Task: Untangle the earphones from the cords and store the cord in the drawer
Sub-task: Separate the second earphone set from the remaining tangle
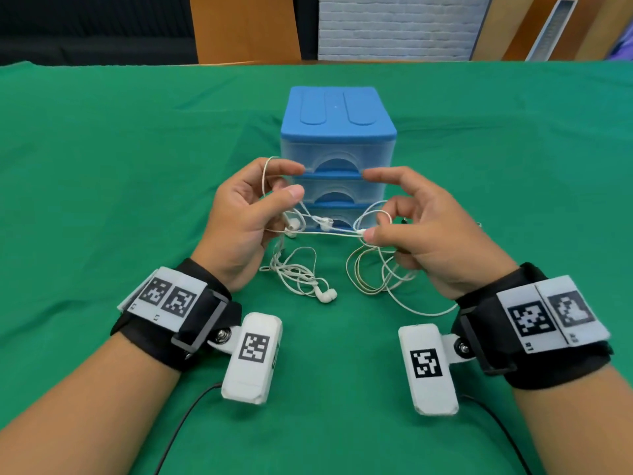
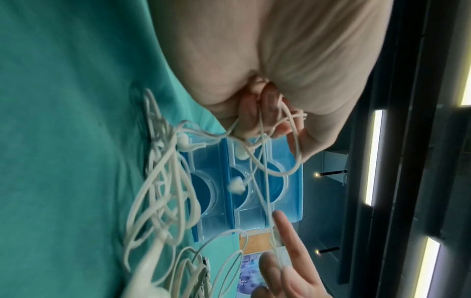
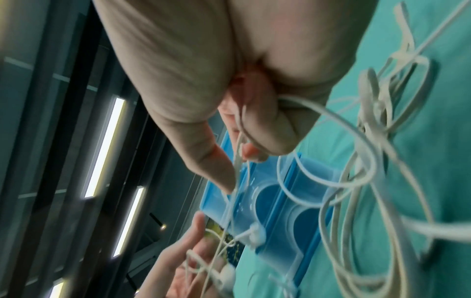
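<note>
My left hand (image 1: 284,197) grips white earphone wires (image 1: 265,180); one wire loops over its index finger. My right hand (image 1: 371,234) pinches a white wire between thumb and finger. One strand (image 1: 322,233) runs taut between the two hands, and earbuds (image 1: 323,222) dangle from it in front of the drawers. Below, a tangle of earphones (image 1: 301,275) lies on the cloth on the left, cream cord loops (image 1: 373,275) on the right. The blue drawer unit (image 1: 337,145) stands behind, all three drawers closed. The left wrist view shows curled fingers (image 2: 254,115) round the wires.
Green cloth (image 1: 102,200) covers the whole table. The drawer unit stands mid-table just beyond my hands. Black cables (image 1: 185,416) trail from the wrist cameras toward the near edge. Wooden panels and a white brick wall stand past the far edge.
</note>
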Motion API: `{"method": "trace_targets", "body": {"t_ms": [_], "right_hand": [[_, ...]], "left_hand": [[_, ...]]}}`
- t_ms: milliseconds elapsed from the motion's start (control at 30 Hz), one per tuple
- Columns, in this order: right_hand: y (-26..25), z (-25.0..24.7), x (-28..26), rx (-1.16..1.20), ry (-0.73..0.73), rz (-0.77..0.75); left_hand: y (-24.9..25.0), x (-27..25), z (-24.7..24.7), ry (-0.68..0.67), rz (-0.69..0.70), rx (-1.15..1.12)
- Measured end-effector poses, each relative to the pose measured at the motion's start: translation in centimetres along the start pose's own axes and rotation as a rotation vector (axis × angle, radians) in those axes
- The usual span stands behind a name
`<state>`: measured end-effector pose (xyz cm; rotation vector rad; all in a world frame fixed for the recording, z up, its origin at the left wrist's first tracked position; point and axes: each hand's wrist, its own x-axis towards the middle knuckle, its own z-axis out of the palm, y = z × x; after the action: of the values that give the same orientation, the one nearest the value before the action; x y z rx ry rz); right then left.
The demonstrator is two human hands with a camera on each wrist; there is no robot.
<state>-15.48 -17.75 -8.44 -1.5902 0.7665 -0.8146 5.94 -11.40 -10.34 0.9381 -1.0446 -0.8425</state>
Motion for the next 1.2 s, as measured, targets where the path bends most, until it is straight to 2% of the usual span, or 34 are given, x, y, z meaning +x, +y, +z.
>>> {"method": "trace_targets", "body": {"t_ms": [200, 367, 433, 500, 600, 733, 967, 1200], "right_hand": [[0.4, -2.0, 0.3, -0.295, 0.116, -0.06], [0.5, -2.5, 0.5, -0.373, 0.228, -0.093], [0.2, -2.5, 0.5, -0.293, 0.295, -0.106], [-0.3, -2.5, 0.4, -0.069, 0.296, -0.082], [-1.0, -2.5, 0.2, 0.236, 0.167, -0.082], [-1.6, -2.1, -0.1, 0.466, 0.087, -0.104], [-1.8, -2.4, -0.3, 0.553, 0.132, -0.223], [-2.2, -2.5, -0.1, 0.646, 0.239, -0.266]], "left_hand": [[-0.2, 0.2, -0.5, 0.138, -0.047, 0.07], [-0.2, 0.3, -0.9, 0.143, -0.04, 0.137], [-0.1, 0.3, -0.9, 0.112, -0.036, 0.176], [-0.2, 0.2, -0.8, 0.083, -0.045, 0.239], [-0.6, 0.2, -0.6, 0.043, -0.022, 0.346], [-0.9, 0.3, -0.8, 0.053, -0.055, 0.307], [-1.2, 0.4, -1.0, 0.107, -0.055, 0.32], [-0.6, 0.2, -0.9, -0.025, -0.096, 0.222]]}}
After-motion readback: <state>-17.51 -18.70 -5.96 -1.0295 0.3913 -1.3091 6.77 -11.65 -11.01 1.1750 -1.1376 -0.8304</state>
